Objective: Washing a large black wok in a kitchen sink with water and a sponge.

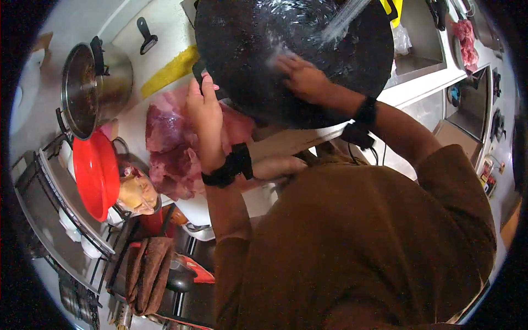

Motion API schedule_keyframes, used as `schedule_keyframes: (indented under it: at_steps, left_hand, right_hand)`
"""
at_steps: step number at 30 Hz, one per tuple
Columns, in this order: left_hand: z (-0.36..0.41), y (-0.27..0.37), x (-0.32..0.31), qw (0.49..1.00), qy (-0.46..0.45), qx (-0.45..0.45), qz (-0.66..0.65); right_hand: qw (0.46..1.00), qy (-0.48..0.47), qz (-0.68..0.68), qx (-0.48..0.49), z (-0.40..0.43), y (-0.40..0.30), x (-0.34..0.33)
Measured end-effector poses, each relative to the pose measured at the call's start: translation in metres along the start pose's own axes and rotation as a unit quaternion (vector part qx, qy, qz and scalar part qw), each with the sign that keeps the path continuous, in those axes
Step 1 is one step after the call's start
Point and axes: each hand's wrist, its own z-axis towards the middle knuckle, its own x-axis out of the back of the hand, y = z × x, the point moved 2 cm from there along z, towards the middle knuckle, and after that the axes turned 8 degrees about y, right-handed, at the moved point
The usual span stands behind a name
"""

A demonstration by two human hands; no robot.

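Note:
A large black wok [241, 78] is tilted in front of me, and a stream of water [346, 20] runs into it. My left hand [206, 107] grips the small side handle on its left. Inside the bowl, my right hand [305, 78] touches the dark wet surface; its fingertips are blurred, so whether they hold a scrubber is unclear. Large pieces of raw meat [169, 152] lie on the counter below my left hand and partly behind my left forearm. Black bands circle both wrists.
On the left stand a steel pot [113, 78], a red plastic basin [95, 177] and poultry pieces [138, 194] in a bowl. A black-handled peeler or scraper [147, 36] lies on the counter by a yellow cloth [171, 70]. A brown towel [150, 274] hangs on a rack. More meat [466, 43] sits far right.

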Motion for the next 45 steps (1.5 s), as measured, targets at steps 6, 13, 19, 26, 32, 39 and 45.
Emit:
schedule_keyframes:
  at_steps: [6,13,19,26,32,39,45]
  left_hand:
    - [-0.003,0.025,0.006,0.999,-0.015,0.020,0.048]
    - [-0.007,-0.016,0.016,0.998,0.001,0.046,-0.032]
    - [-0.006,0.006,0.007,0.998,-0.016,0.051,-0.019]
    - [-0.008,0.011,0.012,0.998,-0.023,0.058,-0.002]
    - [-0.001,0.010,0.004,1.000,-0.014,0.021,0.017]
    - [-0.005,-0.001,0.013,1.000,-0.007,0.023,0.007]
    - [-0.004,-0.003,0.009,1.000,-0.004,0.017,-0.007]
  right_hand:
    - [0.965,0.223,-0.130,0.034,0.152,0.076,0.015]
    - [0.956,-0.112,-0.240,-0.125,0.011,0.064,0.022]
    - [0.988,0.040,-0.150,0.006,0.075,0.020,0.002]
    - [0.966,-0.094,-0.229,-0.070,-0.002,0.076,0.003]
    - [0.969,0.086,-0.227,0.050,0.074,0.072,-0.020]
    - [0.949,0.013,-0.306,-0.074,0.009,0.113,0.025]
    - [0.987,0.070,-0.137,0.048,0.067,0.016,-0.015]
